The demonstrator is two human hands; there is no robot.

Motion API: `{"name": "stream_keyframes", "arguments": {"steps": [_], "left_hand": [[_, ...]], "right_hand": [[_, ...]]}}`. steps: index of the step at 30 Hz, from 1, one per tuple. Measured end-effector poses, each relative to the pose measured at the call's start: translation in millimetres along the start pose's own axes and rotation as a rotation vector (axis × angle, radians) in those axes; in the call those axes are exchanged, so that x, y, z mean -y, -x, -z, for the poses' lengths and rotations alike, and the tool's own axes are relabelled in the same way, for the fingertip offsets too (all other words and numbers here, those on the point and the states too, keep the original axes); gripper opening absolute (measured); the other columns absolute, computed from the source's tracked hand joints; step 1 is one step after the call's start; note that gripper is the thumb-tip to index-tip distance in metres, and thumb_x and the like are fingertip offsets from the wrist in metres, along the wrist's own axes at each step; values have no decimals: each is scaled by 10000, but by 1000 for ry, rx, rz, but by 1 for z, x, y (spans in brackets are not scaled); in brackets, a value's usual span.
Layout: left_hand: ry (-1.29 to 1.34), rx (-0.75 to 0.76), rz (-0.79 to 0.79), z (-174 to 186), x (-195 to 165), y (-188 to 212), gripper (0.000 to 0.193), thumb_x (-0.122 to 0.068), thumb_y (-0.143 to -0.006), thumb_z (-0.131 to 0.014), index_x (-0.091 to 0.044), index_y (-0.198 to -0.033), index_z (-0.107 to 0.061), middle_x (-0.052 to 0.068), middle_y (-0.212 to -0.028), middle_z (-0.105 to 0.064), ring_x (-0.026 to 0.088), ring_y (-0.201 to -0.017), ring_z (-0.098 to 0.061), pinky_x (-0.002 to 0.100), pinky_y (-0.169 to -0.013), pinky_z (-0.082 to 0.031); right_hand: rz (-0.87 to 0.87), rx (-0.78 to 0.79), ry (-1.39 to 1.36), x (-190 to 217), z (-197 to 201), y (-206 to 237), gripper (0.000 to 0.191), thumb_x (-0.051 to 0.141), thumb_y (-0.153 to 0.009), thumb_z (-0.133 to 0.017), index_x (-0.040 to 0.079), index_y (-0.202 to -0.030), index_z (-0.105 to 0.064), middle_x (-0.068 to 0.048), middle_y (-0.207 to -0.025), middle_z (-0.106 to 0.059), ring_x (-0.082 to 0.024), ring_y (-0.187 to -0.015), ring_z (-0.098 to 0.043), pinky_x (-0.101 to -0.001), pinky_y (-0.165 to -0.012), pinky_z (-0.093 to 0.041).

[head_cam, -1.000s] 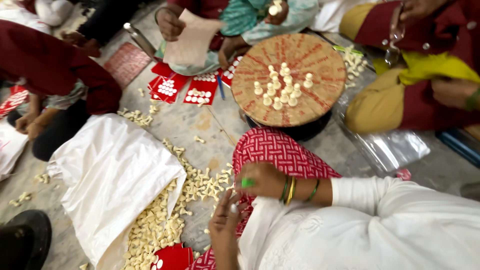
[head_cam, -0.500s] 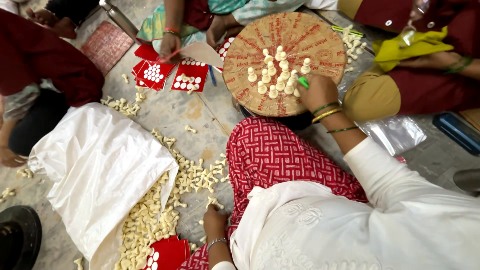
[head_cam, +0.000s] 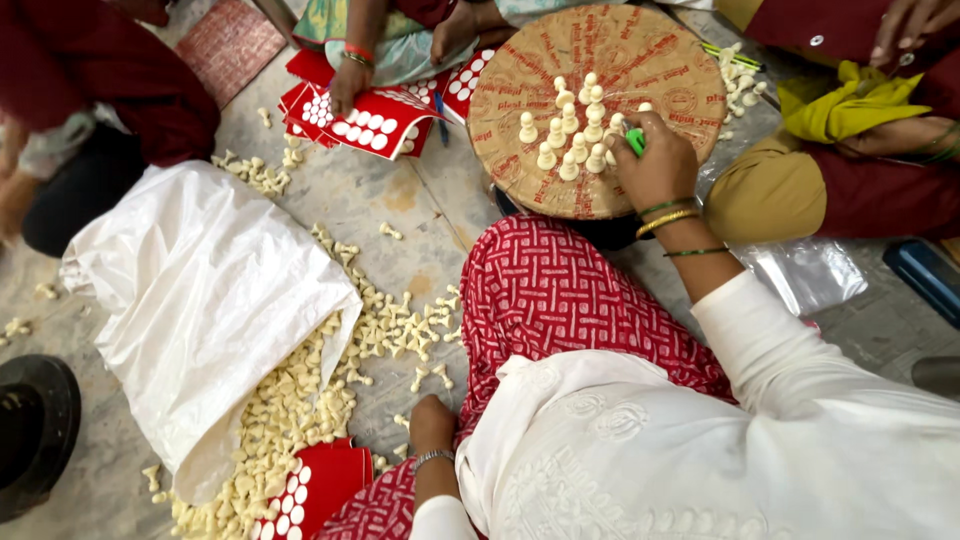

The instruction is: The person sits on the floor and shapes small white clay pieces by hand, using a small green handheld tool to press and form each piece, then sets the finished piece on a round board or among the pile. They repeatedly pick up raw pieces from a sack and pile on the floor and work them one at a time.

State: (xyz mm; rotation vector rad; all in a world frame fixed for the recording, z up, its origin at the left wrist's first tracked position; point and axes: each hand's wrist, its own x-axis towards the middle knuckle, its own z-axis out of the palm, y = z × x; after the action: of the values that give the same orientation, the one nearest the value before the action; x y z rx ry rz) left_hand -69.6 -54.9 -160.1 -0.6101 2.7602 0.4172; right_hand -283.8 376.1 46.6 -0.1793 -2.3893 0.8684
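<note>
Far left: A co-worker in a dark red sleeve (head_cam: 95, 75) sits at the edge of the group, beside a black round object (head_cam: 35, 430) on the grey floor (head_cam: 400, 190).
White sack: A large white sack (head_cam: 200, 300) lies open on the floor, spilling cream-coloured plastic pieces (head_cam: 280, 420) from its mouth toward the person's knee.
Red cards, near: A stack of red cards with white dots (head_cam: 315, 485) lies just beside the spill, close to the left hand.
Left hand: The person's left hand (head_cam: 432, 420), a bracelet at the wrist, rests low on the floor against the red patterned trouser leg (head_cam: 560, 300); the fingers are hidden, so whether they are apart or closed on anything cannot be told.
Red cards, far: More dotted red cards (head_cam: 375, 120) are spread at the top, where another person's hand (head_cam: 350, 85) presses on them.
Round board: A round cardboard-brown board (head_cam: 520, 150) with red print sits ahead of the knee, carrying a cluster of upright cream pawn-shaped pieces (head_cam: 565, 140) near its middle.
Right hand: The right hand (head_cam: 655, 165), bangles at the wrist, reaches over the board with fingers closed on a small green object (head_cam: 636, 142), touching the standing pieces.
Far right: A co-worker in mustard and dark red cloth (head_cam: 830, 110) sits beside the board, with clear plastic wrap (head_cam: 800, 275) on the floor.
</note>
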Motion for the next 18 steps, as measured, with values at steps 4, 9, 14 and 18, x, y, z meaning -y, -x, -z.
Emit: {"name": "stream_keyframes", "arguments": {"steps": [4,9,14,18], "left_hand": [[27,2,49,3,2,-2,193,-140,-766,-719,-23,-919,-717,243,-996,-725,423,-980,-698,497,-868,-568],[196,-215,79,19,4,0,176,-125,-813,-651,-25,-947,-705,254,-942,-731,438,-917,-702,510,-832,-554],[356,-352,78,27,13,1,185,-190,-884,-677,-35,-941,-758,258,-924,-733,431,-885,-703,491,-817,-555],[465,-316,217,33,12,-4,258,-237,-799,-810,-5,-874,-726,227,-854,-742,385,-814,-720,453,-782,-562]], "right_hand": [[-6,74,113,-10,-10,-5,270,242,-878,-833,48,-1038,-735,-227,-900,-714,-421,-833,-695,-497,-737,-540],[22,30,25,-25,-24,-6,341,221,-861,-824,58,-1150,-749,-227,-929,-720,-417,-845,-698,-487,-749,-543],[10,52,13,-41,-33,-4,300,219,-839,-848,38,-1054,-743,-222,-912,-711,-412,-832,-696,-478,-746,-544],[-23,104,6,-57,-45,-3,240,199,-870,-830,43,-1029,-741,-217,-899,-700,-409,-823,-688,-479,-753,-539]]}}
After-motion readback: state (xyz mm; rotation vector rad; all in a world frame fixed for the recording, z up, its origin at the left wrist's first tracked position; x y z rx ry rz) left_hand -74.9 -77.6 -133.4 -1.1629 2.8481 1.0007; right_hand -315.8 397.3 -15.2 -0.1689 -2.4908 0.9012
